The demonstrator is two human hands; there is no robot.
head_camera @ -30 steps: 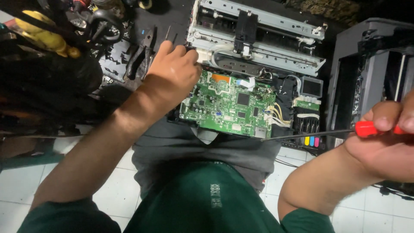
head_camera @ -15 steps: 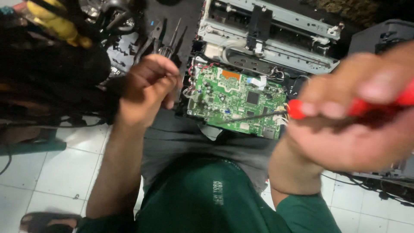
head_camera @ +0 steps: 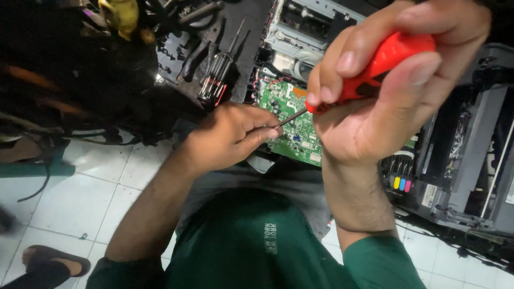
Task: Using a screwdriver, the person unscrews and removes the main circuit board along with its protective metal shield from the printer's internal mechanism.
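hands: right hand grips one red screwdriver; left hand pinches its tip.

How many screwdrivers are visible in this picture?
2 at least. One with a red handle is held in the right hand, its tip at the left hand. One with a dark handle lies on the dark mat above. More may be hidden among the tools.

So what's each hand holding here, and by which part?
Right hand grips a screwdriver by its red handle. Left hand pinches the tip end of its shaft.
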